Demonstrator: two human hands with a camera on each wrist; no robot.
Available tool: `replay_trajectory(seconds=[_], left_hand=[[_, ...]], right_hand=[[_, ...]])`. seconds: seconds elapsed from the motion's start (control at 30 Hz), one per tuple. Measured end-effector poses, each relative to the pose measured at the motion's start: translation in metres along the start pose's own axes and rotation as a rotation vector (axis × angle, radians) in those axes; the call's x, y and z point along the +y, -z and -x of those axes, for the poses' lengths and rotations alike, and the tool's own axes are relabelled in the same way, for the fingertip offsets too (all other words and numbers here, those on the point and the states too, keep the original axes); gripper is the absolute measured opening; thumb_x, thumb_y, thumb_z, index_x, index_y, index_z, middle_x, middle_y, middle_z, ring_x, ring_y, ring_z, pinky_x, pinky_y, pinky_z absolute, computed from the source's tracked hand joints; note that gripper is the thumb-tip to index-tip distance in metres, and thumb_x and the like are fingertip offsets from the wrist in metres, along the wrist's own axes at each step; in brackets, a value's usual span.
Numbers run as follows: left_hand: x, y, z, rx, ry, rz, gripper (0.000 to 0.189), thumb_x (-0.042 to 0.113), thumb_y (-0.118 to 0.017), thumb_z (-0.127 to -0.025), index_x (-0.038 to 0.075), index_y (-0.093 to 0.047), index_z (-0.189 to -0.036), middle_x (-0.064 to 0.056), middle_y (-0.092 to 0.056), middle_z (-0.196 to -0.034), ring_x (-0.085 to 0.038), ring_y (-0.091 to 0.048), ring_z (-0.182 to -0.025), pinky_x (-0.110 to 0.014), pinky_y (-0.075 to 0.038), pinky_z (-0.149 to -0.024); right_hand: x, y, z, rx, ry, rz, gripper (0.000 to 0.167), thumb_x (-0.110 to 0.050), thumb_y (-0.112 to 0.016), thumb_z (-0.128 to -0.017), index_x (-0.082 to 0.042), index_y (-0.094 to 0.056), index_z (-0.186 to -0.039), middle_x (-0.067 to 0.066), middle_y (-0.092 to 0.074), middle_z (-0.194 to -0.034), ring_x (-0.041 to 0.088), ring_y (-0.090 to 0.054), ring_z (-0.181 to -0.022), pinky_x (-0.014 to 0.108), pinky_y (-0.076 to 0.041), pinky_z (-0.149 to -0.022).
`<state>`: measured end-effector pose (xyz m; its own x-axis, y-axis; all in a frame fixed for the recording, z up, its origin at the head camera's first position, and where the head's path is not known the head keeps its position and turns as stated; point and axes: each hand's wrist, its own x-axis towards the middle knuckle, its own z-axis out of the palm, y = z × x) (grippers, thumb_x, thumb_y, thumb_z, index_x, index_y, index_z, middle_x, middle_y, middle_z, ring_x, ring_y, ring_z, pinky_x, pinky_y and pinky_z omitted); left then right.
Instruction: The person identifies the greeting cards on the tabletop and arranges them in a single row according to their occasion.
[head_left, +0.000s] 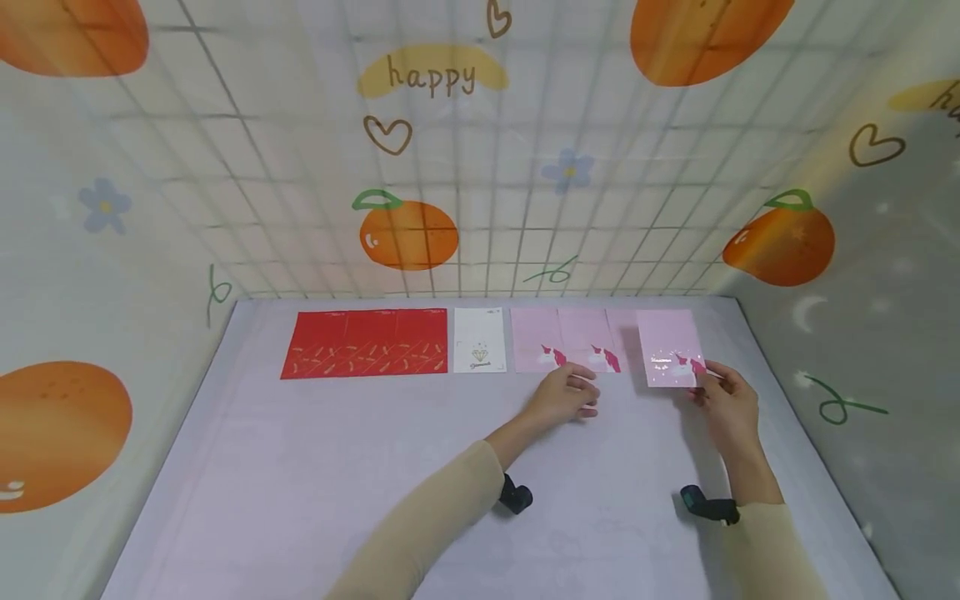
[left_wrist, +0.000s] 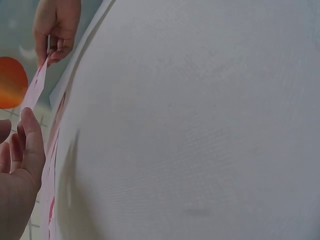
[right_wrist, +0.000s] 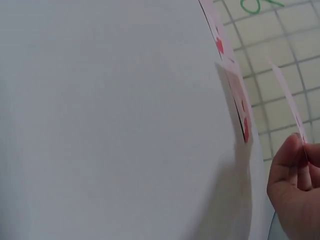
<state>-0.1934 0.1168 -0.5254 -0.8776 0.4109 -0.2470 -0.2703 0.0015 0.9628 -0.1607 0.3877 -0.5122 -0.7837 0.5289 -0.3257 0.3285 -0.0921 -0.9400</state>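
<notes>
My right hand point(head_left: 727, 408) pinches a pink card with a unicorn print point(head_left: 670, 342) by its lower right corner. The card is lifted off the table and casts a shadow; it shows edge-on in the right wrist view. Beneath and left of it lies another pink card point(head_left: 621, 321), partly covered from the head camera. Two more pink unicorn cards point(head_left: 534, 333) lie to its left in the row. My left hand point(head_left: 562, 394), fingers loosely bent and holding nothing, hovers by their lower edge. In the left wrist view its fingertips appear near the held card point(left_wrist: 35, 89).
Left of the pink cards lies a white card with a diamond print point(head_left: 480, 337), then three overlapping red cards with gold patterns point(head_left: 367, 343). The row runs along the back of the white-covered table point(head_left: 300, 475). Printed curtains point(head_left: 300, 158) hang behind and at both sides.
</notes>
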Motion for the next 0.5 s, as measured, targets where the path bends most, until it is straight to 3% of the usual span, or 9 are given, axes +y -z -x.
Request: replay_trajectory(seconds=[0.2,0.5], left_hand=[[0.004,0.004,0.007,-0.019,-0.014,-0.028,0.03,0.002,-0.07,-0.092,-0.001,-0.06,-0.121,-0.006,-0.064,-0.094,-0.023,-0.07,-0.085,-0.039,-0.06,-0.071],[0.006,0.017,0.014,-0.045,-0.044,-0.016,0.032,0.002,-0.07,-0.092,-0.004,-0.059,-0.122,-0.006,-0.066,-0.095,-0.026,-0.07,-0.089,-0.039,-0.06,-0.07]], right_hand=[[-0.007,0.008,-0.018,0.021,-0.041,-0.083,0.041,-0.016,-0.061,-0.101,-0.011,-0.052,-0.141,0.004,-0.05,-0.11,0.018,-0.058,-0.089,0.022,-0.056,-0.075],[-0.015,0.016,-0.04,0.035,0.002,-0.087,0.038,-0.012,-0.059,-0.101,-0.007,-0.052,-0.138,0.005,-0.049,-0.107,0.016,-0.058,-0.081,0.022,-0.056,-0.068]])
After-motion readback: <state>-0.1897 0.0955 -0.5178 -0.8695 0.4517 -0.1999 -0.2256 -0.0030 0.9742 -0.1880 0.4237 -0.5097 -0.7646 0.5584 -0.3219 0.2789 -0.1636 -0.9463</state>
